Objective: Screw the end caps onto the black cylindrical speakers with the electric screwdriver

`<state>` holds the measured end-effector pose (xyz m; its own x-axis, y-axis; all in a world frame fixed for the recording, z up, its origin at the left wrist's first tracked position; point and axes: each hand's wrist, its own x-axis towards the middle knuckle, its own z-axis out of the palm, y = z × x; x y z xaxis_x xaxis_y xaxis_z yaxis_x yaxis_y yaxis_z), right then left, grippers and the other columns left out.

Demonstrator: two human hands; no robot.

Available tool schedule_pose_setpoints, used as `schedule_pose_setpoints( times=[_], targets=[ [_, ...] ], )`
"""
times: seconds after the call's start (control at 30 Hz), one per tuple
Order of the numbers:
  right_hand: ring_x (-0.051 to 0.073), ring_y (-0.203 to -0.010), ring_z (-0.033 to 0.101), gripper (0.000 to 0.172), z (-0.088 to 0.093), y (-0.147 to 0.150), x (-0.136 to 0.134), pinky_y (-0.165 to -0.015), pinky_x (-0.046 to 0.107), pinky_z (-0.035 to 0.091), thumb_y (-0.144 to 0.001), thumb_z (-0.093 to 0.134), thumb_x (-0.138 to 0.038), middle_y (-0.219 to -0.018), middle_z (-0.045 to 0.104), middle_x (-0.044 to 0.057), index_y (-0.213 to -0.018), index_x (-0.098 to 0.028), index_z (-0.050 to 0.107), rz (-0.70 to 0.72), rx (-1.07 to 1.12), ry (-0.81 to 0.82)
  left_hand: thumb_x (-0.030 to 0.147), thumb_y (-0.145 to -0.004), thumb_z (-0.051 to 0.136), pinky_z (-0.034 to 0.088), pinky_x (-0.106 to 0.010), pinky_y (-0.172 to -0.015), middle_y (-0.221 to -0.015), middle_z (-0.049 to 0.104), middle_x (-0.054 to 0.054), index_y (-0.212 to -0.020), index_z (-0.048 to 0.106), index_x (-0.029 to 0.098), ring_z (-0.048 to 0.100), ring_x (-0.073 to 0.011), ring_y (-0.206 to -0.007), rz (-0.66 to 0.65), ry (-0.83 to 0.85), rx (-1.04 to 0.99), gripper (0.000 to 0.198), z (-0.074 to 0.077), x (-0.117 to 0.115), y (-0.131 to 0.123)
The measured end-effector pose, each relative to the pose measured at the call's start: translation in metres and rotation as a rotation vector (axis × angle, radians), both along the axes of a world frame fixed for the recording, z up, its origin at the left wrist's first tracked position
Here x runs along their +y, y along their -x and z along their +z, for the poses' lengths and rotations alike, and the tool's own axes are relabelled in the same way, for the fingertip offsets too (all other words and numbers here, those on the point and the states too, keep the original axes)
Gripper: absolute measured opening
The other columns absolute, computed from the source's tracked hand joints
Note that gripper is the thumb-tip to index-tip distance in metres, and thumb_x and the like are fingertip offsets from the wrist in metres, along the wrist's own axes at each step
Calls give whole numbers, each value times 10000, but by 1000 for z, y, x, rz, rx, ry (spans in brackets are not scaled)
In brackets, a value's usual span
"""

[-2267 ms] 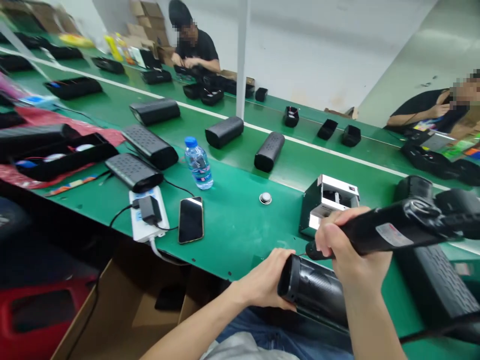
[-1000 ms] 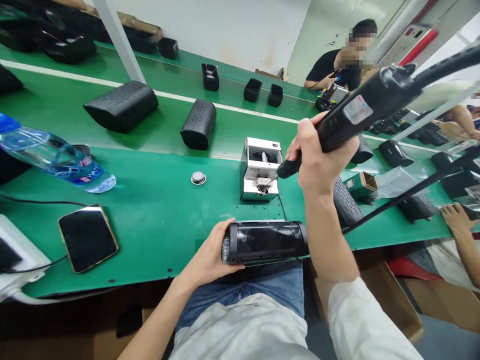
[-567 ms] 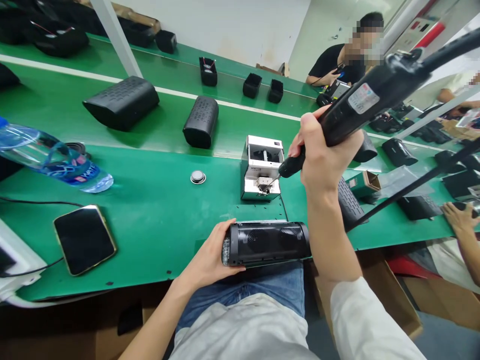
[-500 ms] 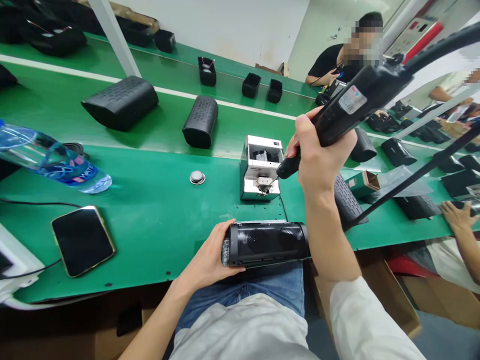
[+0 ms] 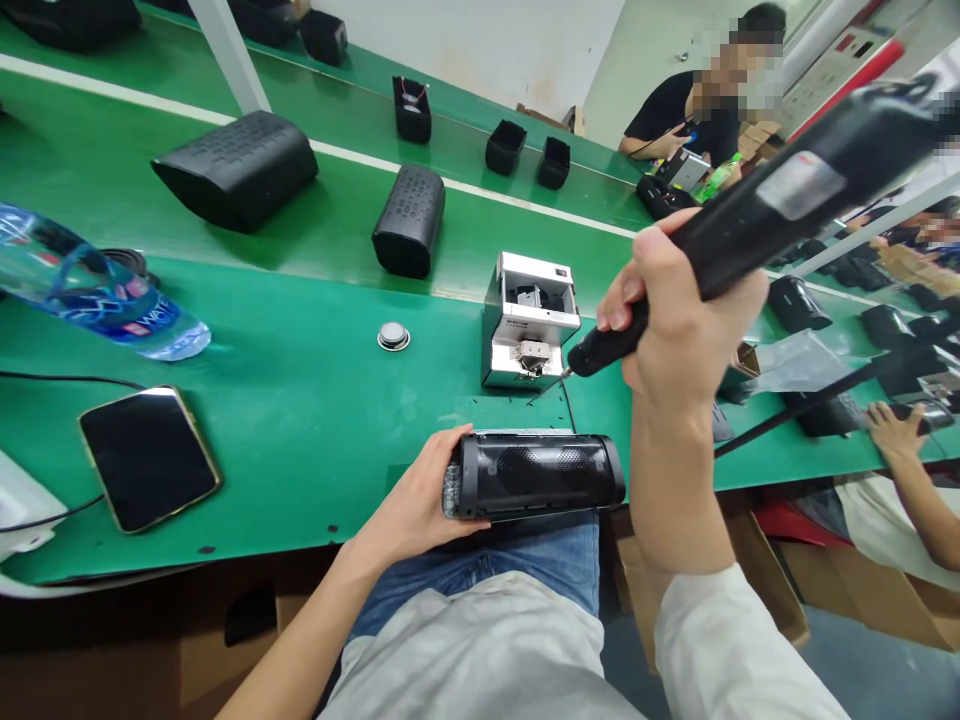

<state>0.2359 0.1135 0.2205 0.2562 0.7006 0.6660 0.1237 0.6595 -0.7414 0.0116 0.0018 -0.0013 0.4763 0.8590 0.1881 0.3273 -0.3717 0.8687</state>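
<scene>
Clamping with the left grip (image 5: 424,494) onto the left end of a black speaker (image 5: 541,473) at the front edge of the desk (image 5: 300,440); clutching a black corded screwdriver (image 5: 757,222) in the right grip (image 5: 686,310), slanting it down near a white-and-black box (image 5: 529,322); farther left, a phone (image 5: 151,457).

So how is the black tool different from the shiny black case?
The black tool slants, pointing down at its tip, while the black case lies nearly level. The black tool ends in a thin bit, but the black case stays wide right across. The black tool wears a pale label; the black case has dotted patches on its shiny face. Both are black, and each is being held.
</scene>
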Motion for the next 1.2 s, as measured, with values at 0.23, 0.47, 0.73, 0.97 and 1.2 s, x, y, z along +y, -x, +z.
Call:
schedule_pose_setpoints(
  times=[0.23,0.47,0.73,0.97,1.2],
  targets=[
    [108,-405,476,142,21,9,-42,-389,286,369,-927,815,-136,-611,497,-74,-898,-242,723,149,131,14,324,-803,1010,500,-650,-1308,-1686,515,-170,-1725,301,329,540,-432,-1581,2,-27,-1,1163,-5,0,0],
    [97,-403,505,127,16,20,-44,-403,273,438,-943,782,-123,-610,539,-89,-932,-241,736,234,150,49,284,-789,1019,488,-650,-1319,-1691,498,-179,-1724,282,327,520,-430,-1593,-3,-13,1,1192,-4,0,-1],
    [112,-433,568,133,-7,28,-47,-440,267,486,-973,843,-229,-615,614,-91,-1014,-246,717,268,106,188,200,-735,1032,490,-631,-1324,-1696,519,-145,-1715,317,359,538,-417,-1585,17,6,-19,1223,-5,-3,-1],
    [117,-405,516,239,-35,42,-52,-422,271,455,-868,838,-288,-562,568,-79,-849,-238,605,223,115,377,103,-702,993,505,-657,-1305,-1687,536,-146,-1718,350,375,577,-438,-1552,71,39,-65,1233,-17,-6,-1],
    [110,-411,491,226,-41,40,-51,-419,257,428,-840,814,-318,-547,563,-64,-812,-233,608,286,116,443,36,-701,929,445,-695,-1339,-1738,486,-157,-1734,302,396,514,-450,-1617,64,64,-55,1261,-30,-7,1]
  ],
)
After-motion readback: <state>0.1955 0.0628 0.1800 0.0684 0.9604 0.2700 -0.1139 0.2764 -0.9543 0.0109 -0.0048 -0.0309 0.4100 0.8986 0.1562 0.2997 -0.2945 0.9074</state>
